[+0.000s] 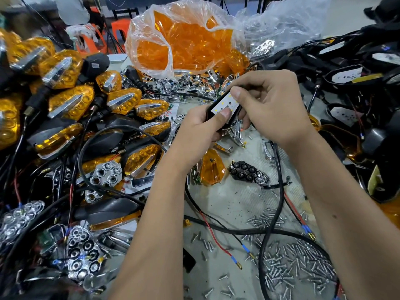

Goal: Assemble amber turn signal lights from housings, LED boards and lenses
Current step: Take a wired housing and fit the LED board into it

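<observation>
Two hands worked above the middle of the tabletop (236,204): the left hand (200,131) gripped one black housing (211,112), thumb pressing one white LED board (228,105) seated in it, while the right hand (272,105) pinched the board's far end. One bag of amber lenses (184,40) sat at the far edge; finished lights (71,102), perhaps a dozen, crowded the left edge.

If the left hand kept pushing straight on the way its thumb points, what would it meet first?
The left hand points up and right; its thumb already presses the white LED board in the black housing. Just beyond sit the right hand's fingers. Depth is unclear.
</observation>
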The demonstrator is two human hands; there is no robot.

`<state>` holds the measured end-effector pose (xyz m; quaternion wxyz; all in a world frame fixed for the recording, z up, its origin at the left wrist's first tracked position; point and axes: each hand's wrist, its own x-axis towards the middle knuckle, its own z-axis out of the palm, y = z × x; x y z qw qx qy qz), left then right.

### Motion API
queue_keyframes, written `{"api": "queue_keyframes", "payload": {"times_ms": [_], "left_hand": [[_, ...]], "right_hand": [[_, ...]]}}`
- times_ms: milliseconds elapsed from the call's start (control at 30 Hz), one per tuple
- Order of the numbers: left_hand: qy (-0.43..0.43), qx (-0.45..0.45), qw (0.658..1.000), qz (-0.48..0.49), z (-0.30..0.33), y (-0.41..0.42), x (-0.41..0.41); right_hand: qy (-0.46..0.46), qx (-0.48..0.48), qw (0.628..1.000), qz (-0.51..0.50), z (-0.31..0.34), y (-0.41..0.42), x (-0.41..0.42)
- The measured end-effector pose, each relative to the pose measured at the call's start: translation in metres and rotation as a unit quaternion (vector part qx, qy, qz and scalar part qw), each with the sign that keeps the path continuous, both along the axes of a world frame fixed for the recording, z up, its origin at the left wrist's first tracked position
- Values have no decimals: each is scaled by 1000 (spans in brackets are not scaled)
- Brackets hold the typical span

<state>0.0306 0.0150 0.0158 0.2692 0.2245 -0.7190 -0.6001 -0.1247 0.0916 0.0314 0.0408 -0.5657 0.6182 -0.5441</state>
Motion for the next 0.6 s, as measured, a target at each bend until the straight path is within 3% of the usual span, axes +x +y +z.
{"api": "queue_keyframes", "payload": {"times_ms": [600], "left_hand": [[3, 11, 1000, -11, -5, -3, -2]], "right_hand": [[39, 24, 999, -16, 11, 3, 3]]}}
